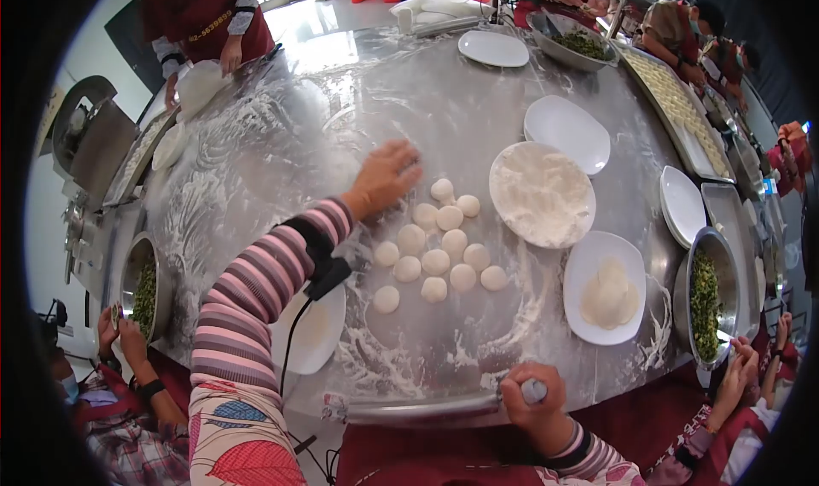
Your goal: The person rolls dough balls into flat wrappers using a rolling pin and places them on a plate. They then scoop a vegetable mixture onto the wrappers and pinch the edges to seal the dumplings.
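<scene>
My left hand [388, 177] reaches forward over the steel table, palm down, fingers stretched out and slightly blurred. Nothing shows in it. Just to its right and nearer me lies a group of small round dough pieces [435, 262], slightly flattened. My right hand [533, 396] is closed around a grey rolling pin [535, 390] at the table's near edge; only its rounded end shows. Beyond that hand, a white plate [580, 322] carries a pile of thin dough wrappers [611, 295]. A round plate of flour [543, 194] stands right of the dough pieces.
Flour dusts the steel table [461, 102]. Another plate [331, 349] lies under my left arm. White plates [570, 132] stand farther right. Bowls of green filling stand left [145, 290] and right [705, 302]. A tray of dumplings [674, 102] lies back right. Several people work around the table.
</scene>
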A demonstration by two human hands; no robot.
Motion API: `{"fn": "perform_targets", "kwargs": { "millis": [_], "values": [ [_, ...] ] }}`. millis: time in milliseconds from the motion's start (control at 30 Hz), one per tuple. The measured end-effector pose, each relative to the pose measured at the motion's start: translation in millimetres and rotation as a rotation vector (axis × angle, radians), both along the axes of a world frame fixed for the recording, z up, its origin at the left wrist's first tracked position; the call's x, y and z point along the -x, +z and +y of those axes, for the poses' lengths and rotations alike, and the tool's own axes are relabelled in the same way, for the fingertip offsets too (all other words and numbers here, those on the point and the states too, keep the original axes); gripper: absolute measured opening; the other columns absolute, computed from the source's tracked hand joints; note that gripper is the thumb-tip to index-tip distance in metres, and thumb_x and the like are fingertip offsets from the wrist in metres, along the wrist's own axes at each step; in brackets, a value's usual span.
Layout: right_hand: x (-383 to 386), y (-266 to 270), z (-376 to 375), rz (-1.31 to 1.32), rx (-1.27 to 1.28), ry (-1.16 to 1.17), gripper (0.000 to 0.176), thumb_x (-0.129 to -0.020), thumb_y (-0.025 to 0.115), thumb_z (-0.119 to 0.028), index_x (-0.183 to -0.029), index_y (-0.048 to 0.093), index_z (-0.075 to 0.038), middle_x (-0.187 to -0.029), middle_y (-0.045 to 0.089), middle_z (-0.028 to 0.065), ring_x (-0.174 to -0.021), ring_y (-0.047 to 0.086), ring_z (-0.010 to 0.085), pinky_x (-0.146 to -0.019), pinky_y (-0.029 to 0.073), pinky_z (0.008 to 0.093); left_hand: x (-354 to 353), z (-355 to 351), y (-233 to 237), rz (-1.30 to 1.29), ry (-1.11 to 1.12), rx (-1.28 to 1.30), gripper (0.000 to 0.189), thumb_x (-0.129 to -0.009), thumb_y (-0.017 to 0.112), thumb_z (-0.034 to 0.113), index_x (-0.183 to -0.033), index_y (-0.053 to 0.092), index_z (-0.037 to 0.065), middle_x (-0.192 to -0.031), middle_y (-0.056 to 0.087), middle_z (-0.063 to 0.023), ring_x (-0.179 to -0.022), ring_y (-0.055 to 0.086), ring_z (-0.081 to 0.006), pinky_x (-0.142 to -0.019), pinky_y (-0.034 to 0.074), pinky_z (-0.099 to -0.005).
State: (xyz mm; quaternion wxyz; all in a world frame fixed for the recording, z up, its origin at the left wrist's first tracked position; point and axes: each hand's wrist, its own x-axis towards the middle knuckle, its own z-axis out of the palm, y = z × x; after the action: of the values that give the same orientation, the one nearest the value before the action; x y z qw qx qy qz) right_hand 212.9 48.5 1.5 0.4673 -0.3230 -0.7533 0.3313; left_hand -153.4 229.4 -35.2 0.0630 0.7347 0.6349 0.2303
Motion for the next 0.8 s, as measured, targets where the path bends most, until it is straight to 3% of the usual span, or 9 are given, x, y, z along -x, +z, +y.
{"fn": "perform_targets", "kwargs": {
  "millis": [200,300,467,533,567,600,700,733,800],
  "values": [
    [8,2,-3,0.023,-0.225,-0.149,0.026,-0.069,0.069,-0.001,-0.085,0.05,-0.004,-0.065,0.056,0.0082,-0.053,0.057,0.0233,-0.048,0.045,0.0302,-57,-92,23,-0.053,-0.106,0.15,0.042,-0.088,0.046,0.033,-0.122,0.048,0.007,-0.132,0.04,-0.0173,-0.125,0.033,-0.0345,-0.103,0.026,-0.0427],
    [9,4,-9,0.06,-0.127,-0.165,0.026,-0.07,0.069,-0.002,-0.084,0.049,-0.004,-0.063,0.055,0.0086,-0.051,0.057,0.0235,-0.047,0.045,0.031,-53,-96,-4,-0.108,-0.125,0.121,0.043,-0.089,0.043,0.034,-0.121,0.049,0.005,-0.129,0.043,-0.0168,-0.123,0.037,-0.0327,-0.103,0.026,-0.0395],
    [6,5,-13,0.083,-0.174,-0.192,0.024,-0.073,0.068,-0.005,-0.085,0.048,-0.005,-0.062,0.055,0.0111,-0.05,0.056,0.0245,-0.047,0.044,0.0322,-100,-136,30,-0.257,-0.156,0.203,0.04,-0.089,0.045,0.03,-0.119,0.05,0.004,-0.125,0.047,-0.0178,-0.117,0.043,-0.0317,-0.099,0.033,-0.0363],
    [2,14,-18,0.08,0.018,-0.072,0.024,-0.075,0.067,-0.01,-0.088,0.048,-0.005,-0.062,0.055,0.0109,-0.051,0.057,0.0249,-0.049,0.045,0.0332,-107,-157,46,-0.372,-0.01,0.232,0.037,-0.086,0.051,0.025,-0.115,0.052,0.002,-0.117,0.051,-0.0187,-0.106,0.051,-0.0334,-0.091,0.04,-0.0366],
    [-6,15,-17,-0.042,-0.012,-0.071,0.027,-0.077,0.066,-0.015,-0.093,0.048,-0.003,-0.073,0.058,0.0114,-0.063,0.059,0.0235,-0.056,0.047,0.0328,-109,-171,52,-0.375,-0.016,0.23,0.037,-0.086,0.051,0.025,-0.115,0.052,0.002,-0.117,0.051,-0.0187,-0.106,0.051,-0.0334,-0.091,0.04,-0.0366],
    [-15,15,-21,-0.046,-0.018,-0.074,0.027,-0.077,0.066,-0.015,-0.093,0.048,-0.003,-0.073,0.058,0.0114,-0.063,0.059,0.0235,-0.056,0.047,0.0328,-111,-189,60,-0.262,0.088,0.169,0.035,-0.084,0.052,0.022,-0.113,0.052,0.002,-0.111,0.053,-0.0197,-0.1,0.053,-0.0348,-0.087,0.042,-0.0383],
    [-41,1,-23,0.061,0.023,-0.1,0.033,-0.077,0.064,-0.019,-0.099,0.049,-0.001,-0.092,0.055,0.0123,-0.083,0.056,0.0227,-0.068,0.046,0.0305,-128,-236,80,-0.071,0.291,0.116,0.033,-0.081,0.053,0.016,-0.11,0.052,0.001,-0.101,0.056,-0.0224,-0.094,0.054,-0.0373,-0.082,0.044,-0.0411],
    [-51,-6,-23,0.09,-0.009,-0.17,0.03,-0.08,0.062,-0.021,-0.098,0.049,-0.001,-0.088,0.055,0.012,-0.079,0.056,0.0237,-0.066,0.046,0.0312,-133,-246,80,-0.011,0.401,0.137,0.032,-0.079,0.053,0.013,-0.109,0.052,0.001,-0.097,0.056,-0.024,-0.093,0.054,-0.0382,-0.082,0.044,-0.0423],
    [-71,-18,-28,-0.013,-0.089,-0.349,0.027,-0.081,0.061,-0.022,-0.095,0.05,-0.002,-0.084,0.054,0.0122,-0.074,0.055,0.0242,-0.063,0.045,0.0322,-132,-249,53,0.014,0.363,0.171,0.031,-0.079,0.053,0.011,-0.107,0.052,0.0,-0.096,0.056,-0.0251,-0.093,0.054,-0.0384,-0.081,0.044,-0.0431]
  ]
}}
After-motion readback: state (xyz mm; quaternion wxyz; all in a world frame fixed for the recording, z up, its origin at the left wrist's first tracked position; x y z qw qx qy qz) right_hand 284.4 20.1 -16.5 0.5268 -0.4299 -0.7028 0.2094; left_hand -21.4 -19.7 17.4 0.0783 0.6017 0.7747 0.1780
